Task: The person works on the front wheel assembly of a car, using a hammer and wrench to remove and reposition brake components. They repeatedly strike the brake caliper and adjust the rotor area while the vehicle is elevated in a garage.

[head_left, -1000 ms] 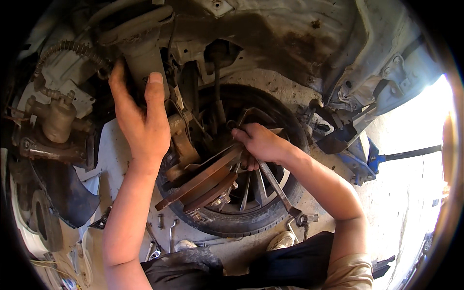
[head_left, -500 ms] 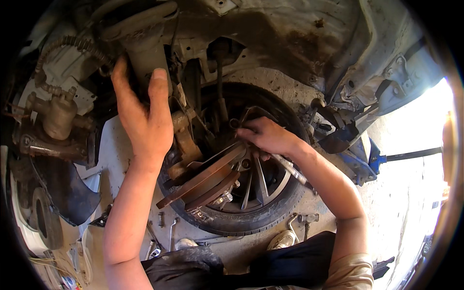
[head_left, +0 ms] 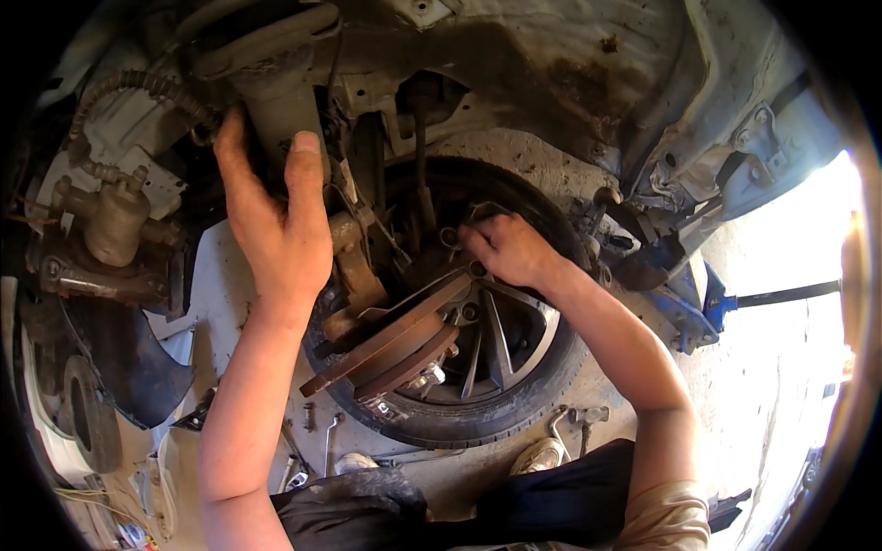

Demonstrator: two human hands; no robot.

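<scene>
My left hand (head_left: pixel 276 230) is wrapped round the grey suspension strut (head_left: pixel 280 101), thumb on its front, fingers at its left side. Below it hangs the rusty brake disc (head_left: pixel 384 335) with its hub, tilted in front of an alloy wheel with tyre (head_left: pixel 459 422) lying on the floor. My right hand (head_left: pixel 510 248) is closed on a metal wrench (head_left: pixel 449 237) above the disc's right side; a ring end shows by the thumb, and the rest is mostly hidden by my hand and forearm.
A brake caliper (head_left: pixel 115 230) with hose is at left. A blue floor jack (head_left: pixel 698 303) with black handle is at right. The car's wheel well (head_left: pixel 560 55) arches above. Tools, including a small wrench (head_left: pixel 331 441) and hammer (head_left: pixel 588 418), lie near my feet.
My right hand has moved up and rightward with the wrench, whose long shaft has swung behind my forearm. My left hand has shifted slightly right along with the strut in view.
</scene>
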